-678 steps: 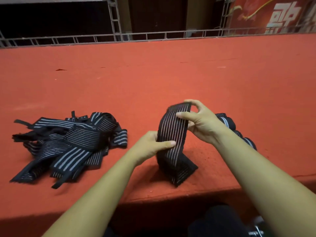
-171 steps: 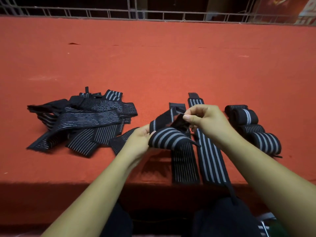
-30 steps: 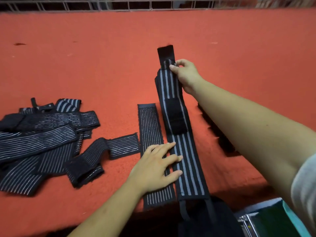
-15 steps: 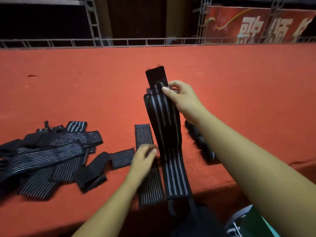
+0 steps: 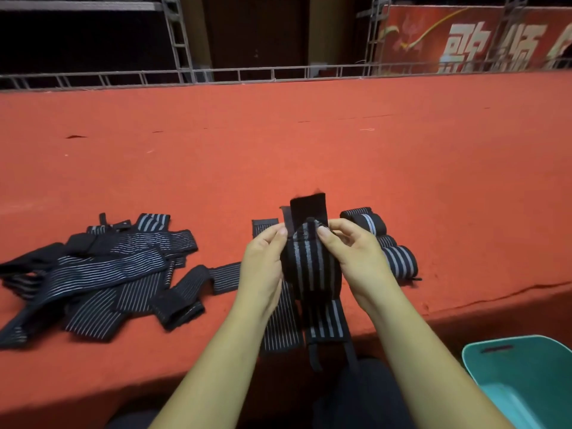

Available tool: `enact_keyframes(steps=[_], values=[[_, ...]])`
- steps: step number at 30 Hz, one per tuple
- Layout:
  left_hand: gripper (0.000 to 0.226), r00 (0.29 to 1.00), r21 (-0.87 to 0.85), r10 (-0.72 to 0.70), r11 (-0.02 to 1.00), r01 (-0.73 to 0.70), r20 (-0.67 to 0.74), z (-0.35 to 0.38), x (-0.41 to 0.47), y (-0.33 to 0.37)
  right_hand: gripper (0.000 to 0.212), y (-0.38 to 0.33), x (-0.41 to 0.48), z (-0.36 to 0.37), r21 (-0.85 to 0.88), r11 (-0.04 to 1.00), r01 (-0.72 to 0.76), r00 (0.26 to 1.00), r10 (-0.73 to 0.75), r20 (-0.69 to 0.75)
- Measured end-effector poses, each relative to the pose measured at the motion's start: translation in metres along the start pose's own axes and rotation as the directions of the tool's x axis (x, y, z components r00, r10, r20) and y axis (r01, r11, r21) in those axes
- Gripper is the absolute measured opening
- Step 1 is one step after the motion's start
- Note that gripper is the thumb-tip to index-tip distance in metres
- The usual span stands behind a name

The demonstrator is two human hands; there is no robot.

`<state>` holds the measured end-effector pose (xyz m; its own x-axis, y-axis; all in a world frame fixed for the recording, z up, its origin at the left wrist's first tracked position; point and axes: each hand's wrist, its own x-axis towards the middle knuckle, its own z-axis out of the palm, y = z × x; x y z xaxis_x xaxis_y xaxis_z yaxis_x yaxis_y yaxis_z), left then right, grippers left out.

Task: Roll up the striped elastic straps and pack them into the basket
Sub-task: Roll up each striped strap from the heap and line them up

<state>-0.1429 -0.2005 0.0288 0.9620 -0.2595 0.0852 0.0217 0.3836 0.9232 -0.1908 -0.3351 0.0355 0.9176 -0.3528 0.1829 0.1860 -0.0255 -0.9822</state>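
Note:
A black strap with broad grey stripes [image 5: 309,267] is held up off the red surface near its front edge, its black end tab standing above my fingers. My left hand [image 5: 263,267] grips its left side and my right hand [image 5: 353,258] pinches its top right. Its lower end hangs over the edge. Beside it a thin-striped strap [image 5: 280,326] lies flat. Several rolled straps [image 5: 393,255] sit just right of my right hand. A loose pile of unrolled straps [image 5: 93,274] lies at the left. A teal basket [image 5: 526,373] stands below the edge at the lower right.
The red carpeted platform [image 5: 309,144] stretches far back to a metal truss rail [image 5: 278,74]. A red banner with white characters [image 5: 479,41] hangs behind it at the right. My dark-clad legs show under the front edge.
My left hand has left the flat strap and taken the left side of the broad-striped strap. Both hands have drawn that strap nearer, with its top folded down.

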Motion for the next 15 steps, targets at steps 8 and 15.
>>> enact_keyframes(steps=[8,15], values=[[0.027,0.999,0.006,0.032,0.999,-0.032,-0.013,-0.001,-0.003,-0.005,0.014,-0.015,-0.003,0.001,0.017,1.0,0.014,1.0,-0.014,-0.003],[0.029,0.999,-0.252,-0.02,0.967,0.03,0.043,0.0,-0.007,0.002,0.014,-0.011,0.0,0.009,-0.156,0.987,0.027,0.997,-0.037,-0.062]])
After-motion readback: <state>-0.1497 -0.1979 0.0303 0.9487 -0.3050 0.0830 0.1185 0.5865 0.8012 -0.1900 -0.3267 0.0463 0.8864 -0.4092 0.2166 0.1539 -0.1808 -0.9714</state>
